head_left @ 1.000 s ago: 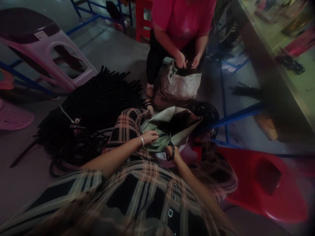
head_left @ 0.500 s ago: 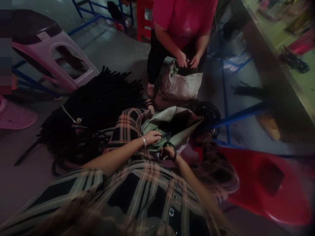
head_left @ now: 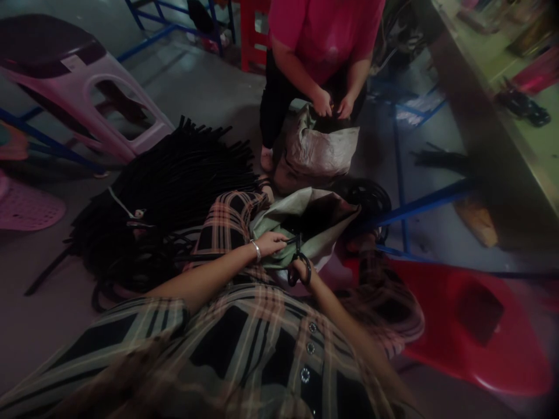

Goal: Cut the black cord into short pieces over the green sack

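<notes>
Since a second ago little has shifted: the scissors (head_left: pixel 299 265) hung straight down from the right hand with their loops together, half a second ago the loops stood spread apart, and now they sit closer again. The left hand has stayed at the same spot on the sack, and the person in the pink shirt (head_left: pixel 325 29) across the floor keeps both hands at the mouth of the grey sack (head_left: pixel 317 151).

From the left: a pink stool (head_left: pixel 87 87) lies tipped on its side, with a pink basket (head_left: pixel 26 206) low at the edge. Next comes a big heap of black strips (head_left: pixel 174 180) on the floor. Then the left hand (head_left: pixel 269 243), a bracelet at its wrist, pinches the near rim of the green sack (head_left: pixel 314 224) and a thin black strip (head_left: pixel 290 238) that sticks out towards the scissors — fingers closed on it. Just right of that, the right hand (head_left: pixel 301 269) has fingers through the scissor loops, and the blades point up to the strip's end, just beside the left fingertips; whether the blades are closed on the strip I cannot tell in the dim light. Further right lies a red stool (head_left: pixel 471 326), and a green table (head_left: pixel 524 105) runs along the far right edge
</notes>
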`<control>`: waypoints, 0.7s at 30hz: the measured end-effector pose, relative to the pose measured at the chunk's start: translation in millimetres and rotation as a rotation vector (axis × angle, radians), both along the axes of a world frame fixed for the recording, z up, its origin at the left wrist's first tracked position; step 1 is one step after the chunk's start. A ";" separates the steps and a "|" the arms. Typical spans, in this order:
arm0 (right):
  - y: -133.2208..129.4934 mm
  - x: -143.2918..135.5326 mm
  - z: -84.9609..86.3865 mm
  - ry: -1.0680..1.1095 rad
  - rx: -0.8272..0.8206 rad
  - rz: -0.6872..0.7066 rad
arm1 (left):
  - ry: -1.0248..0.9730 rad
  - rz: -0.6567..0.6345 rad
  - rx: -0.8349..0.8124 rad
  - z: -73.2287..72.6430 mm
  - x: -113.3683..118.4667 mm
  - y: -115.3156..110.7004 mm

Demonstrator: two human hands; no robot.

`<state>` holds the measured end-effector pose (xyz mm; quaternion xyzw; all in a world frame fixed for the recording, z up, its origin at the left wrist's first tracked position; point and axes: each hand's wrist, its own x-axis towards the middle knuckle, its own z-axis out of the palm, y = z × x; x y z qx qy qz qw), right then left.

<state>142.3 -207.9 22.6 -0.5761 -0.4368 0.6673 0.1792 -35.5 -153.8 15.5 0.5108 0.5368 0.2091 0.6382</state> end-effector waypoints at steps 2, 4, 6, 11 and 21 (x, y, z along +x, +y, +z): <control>-2.2 -2.6 0.7 -0.015 -0.006 -0.051 | -0.015 0.001 -0.005 -1.9 0.3 -0.2; -4.3 -4.7 -0.2 -0.021 -0.012 -0.092 | -0.026 0.013 -0.012 -3.3 0.6 -0.2; -5.7 -5.6 -2.0 -0.032 -0.009 -0.125 | -0.034 0.028 -0.021 -4.3 0.7 0.2; -5.7 -4.6 -5.5 -0.050 0.006 -0.108 | -0.045 0.042 -0.048 -5.0 0.4 1.2; -4.9 -2.5 -13.4 0.019 0.011 -0.098 | -0.042 -0.026 -0.056 3.6 2.0 -2.6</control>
